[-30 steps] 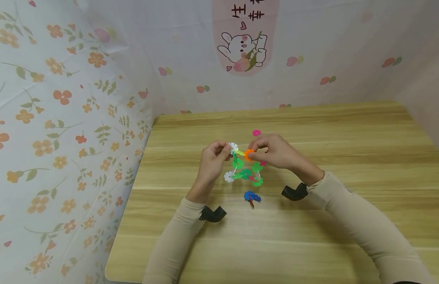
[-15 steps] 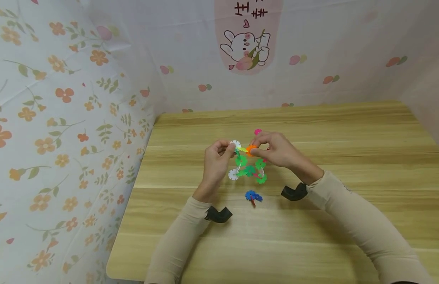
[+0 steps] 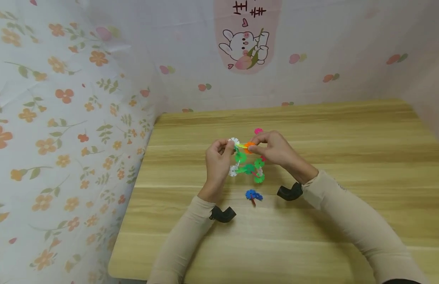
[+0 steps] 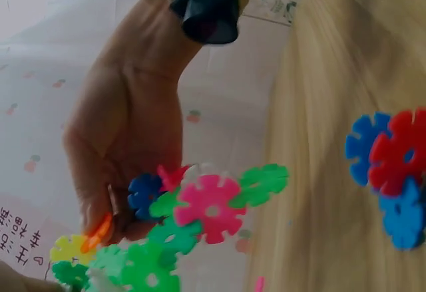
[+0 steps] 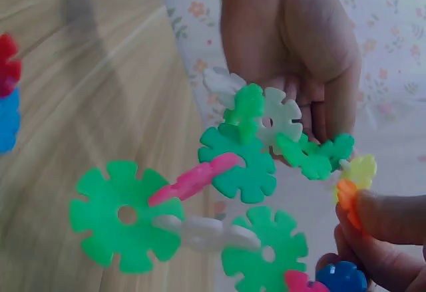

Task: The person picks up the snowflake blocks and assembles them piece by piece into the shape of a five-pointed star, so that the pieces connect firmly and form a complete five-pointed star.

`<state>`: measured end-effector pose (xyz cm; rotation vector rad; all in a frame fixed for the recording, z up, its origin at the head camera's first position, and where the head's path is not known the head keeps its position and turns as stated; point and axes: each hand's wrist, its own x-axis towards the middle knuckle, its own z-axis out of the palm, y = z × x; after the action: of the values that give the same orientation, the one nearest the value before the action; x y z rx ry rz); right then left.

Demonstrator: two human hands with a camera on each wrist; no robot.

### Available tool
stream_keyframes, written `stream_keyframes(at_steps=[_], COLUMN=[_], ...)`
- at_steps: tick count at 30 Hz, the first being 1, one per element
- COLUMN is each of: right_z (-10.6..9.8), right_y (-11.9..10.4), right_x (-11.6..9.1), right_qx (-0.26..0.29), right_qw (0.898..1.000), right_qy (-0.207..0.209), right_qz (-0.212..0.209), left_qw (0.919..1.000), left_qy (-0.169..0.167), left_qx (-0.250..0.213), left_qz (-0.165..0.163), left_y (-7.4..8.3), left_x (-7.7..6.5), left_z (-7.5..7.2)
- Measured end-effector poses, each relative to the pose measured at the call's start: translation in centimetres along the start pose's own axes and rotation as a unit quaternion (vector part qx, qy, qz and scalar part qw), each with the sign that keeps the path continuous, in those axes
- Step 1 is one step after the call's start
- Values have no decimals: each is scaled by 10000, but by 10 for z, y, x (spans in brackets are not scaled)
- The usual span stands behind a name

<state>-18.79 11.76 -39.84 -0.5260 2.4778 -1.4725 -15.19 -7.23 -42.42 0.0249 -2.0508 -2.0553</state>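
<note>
In the head view, my left hand (image 3: 217,161) pinches a white notched disc (image 3: 234,141) at the upper left of a chain of linked snowflake discs. My right hand (image 3: 277,149) pinches an orange snowflake disc (image 5: 347,202) between thumb and fingers. A yellow disc (image 5: 362,169) meets the orange one and spans towards the left hand's end of the chain. Green discs (image 5: 126,215), a pink disc (image 4: 210,209) and white ones make up the rest, held up off the table. A blue disc (image 4: 145,196) shows by the right fingers; what it joins is partly hidden.
A small cluster of blue discs (image 3: 251,194) with a red disc (image 4: 403,152) lies on the wooden table (image 3: 311,236), nearer the body than the chain. One pink disc (image 3: 258,131) shows beyond the right hand. Floral curtains (image 3: 63,157) border the table's left and back.
Both hands and the chain have shifted slightly away from the body. The yellow and orange discs have tilted a little; both pinches are kept. The blue and red cluster stays put.
</note>
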Motion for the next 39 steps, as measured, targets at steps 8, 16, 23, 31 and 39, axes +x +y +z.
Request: stream_keyframes(at_steps=[8,16,23,31,39], right_z=[-3,1,3,30,51], right_y=[4,6,18,40,50], right_x=[1,0,-21,-44,-57], right_qx=[778,700,-815,-2321,-2496], right_qw=[9966,9975,9832,9625,9512], right_qy=[-56,89,1349,-1162,-1734], right_qz=[268,45,-924,-784,-541], left_qw=[9821,9802,9860,9889,9877], left_qy=[-1566,-1893,-1563,-1369,-1317], left_qx=[858,257,-6,19,-150], left_qz=[-606,-528,-578,-572,-830], left_y=[5,1,-3,-1,-4], left_x=[2,5,15,21,19], left_z=[-12,-13,-25,-36,-34])
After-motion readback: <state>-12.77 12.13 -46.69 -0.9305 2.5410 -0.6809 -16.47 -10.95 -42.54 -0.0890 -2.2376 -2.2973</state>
